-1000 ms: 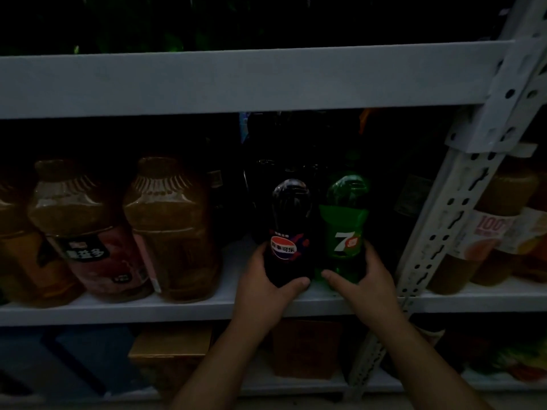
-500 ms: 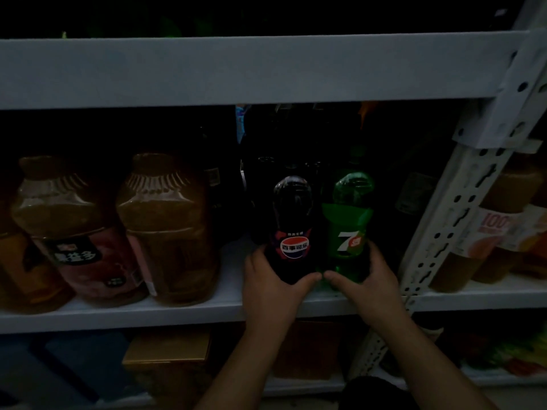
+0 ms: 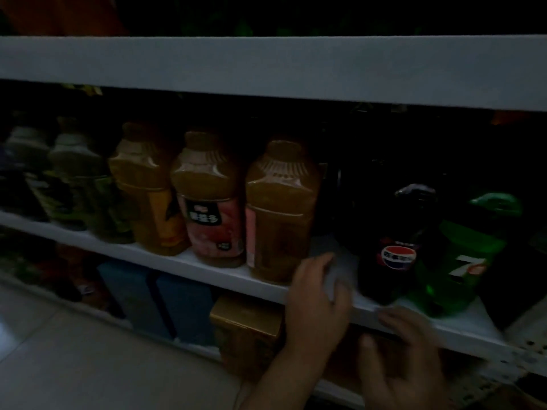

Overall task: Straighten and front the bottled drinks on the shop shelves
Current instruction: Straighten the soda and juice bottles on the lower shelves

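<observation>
A dark Pepsi bottle (image 3: 396,247) and a green 7Up bottle (image 3: 461,261) stand side by side near the front of the white shelf (image 3: 207,266), labels facing out. Left of them stands a row of large amber juice bottles (image 3: 281,214), one with a pink label (image 3: 211,220). My left hand (image 3: 316,294) hovers over the shelf edge between the nearest juice bottle and the Pepsi, fingers loose, holding nothing. My right hand (image 3: 405,359) hangs below the shelf edge in front of the Pepsi, fingers spread and empty.
Greenish bottles (image 3: 80,184) continue the row to the far left. A white shelf board (image 3: 266,66) runs above. Below sit blue boxes (image 3: 159,300) and a gold box (image 3: 245,321). A perforated upright (image 3: 529,347) stands at the right; pale floor (image 3: 74,365) lies lower left.
Both hands have let go of the Pepsi and 7Up bottles and drawn back toward me. The view has swung left, showing more juice bottles.
</observation>
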Demonstrator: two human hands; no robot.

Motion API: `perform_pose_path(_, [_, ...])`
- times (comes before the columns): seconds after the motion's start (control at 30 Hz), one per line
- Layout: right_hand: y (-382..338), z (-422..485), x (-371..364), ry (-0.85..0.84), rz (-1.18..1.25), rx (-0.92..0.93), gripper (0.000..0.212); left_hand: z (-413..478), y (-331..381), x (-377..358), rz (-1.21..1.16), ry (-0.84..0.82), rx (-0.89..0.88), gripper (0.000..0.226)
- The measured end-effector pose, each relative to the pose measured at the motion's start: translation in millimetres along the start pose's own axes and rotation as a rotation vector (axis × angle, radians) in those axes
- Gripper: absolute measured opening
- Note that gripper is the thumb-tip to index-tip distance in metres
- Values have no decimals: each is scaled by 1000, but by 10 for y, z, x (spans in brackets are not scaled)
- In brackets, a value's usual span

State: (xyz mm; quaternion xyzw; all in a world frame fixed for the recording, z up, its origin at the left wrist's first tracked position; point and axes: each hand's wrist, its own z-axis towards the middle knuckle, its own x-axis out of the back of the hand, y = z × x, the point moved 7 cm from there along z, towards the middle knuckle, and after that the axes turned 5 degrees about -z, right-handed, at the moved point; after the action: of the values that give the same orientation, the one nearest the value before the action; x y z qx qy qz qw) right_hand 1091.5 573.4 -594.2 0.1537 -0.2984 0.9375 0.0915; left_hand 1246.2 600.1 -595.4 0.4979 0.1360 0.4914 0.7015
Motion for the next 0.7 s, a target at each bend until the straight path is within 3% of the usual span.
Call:
perform_pose_path(0.07, [-270,91,-472,-168,105,-50,37,-2,-131,511,-21,281,12,29])
perform_pose_path(0.13, [-392,275,-856,-239,174,-198,49,55,-288,837,-58,402,131,35])
perform_pose_path(0.27, [-453,424,-1291,-290,257,-393,60,187,-346,854,-106,247,231,53])
perform_pose_path(0.37, [-416,373,-1341,-319,265,-431,66,200,-384,937,-172,245,252,49])
perform_pose_path(0.47, [-326,382,-1370,-351,233,-453,91,248,-435,1053,-186,201,220,41])
perform_pose_path(0.7, [-160,542,-1361,-362,167,-589,140,507,-533,1015,-475,-56,287,57])
